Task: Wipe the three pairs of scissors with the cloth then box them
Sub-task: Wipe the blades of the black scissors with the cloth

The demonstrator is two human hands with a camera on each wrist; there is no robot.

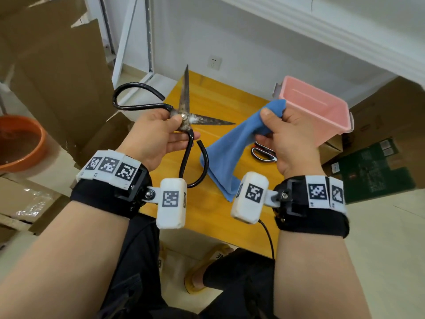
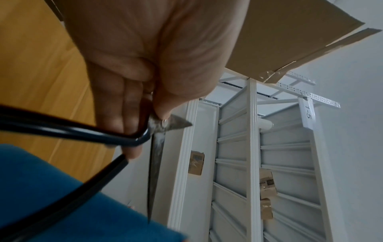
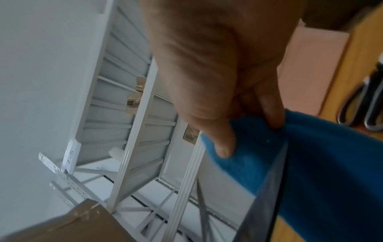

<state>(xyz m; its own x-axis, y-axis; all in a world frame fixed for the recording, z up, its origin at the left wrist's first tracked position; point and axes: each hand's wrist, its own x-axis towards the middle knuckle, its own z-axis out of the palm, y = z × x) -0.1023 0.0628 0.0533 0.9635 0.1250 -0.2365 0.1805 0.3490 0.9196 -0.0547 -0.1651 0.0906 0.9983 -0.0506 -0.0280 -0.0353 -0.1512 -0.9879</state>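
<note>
Our left hand (image 1: 158, 132) pinches the large black-handled iron scissors (image 1: 184, 116) at the pivot, thumb on top, fingers beneath; the blades stand wide apart, raised above the yellow wooden table (image 1: 213, 95). Our right hand (image 1: 289, 139) clamps thumb and fingers on the blue microfibre cloth (image 1: 230, 153), whose lower end drapes onto the table. We note the pink plastic box (image 1: 322, 111) at the far right edge, and smaller scissors with black-and-white handles (image 1: 262, 154) lying on the table, partly hidden by the right hand.
</note>
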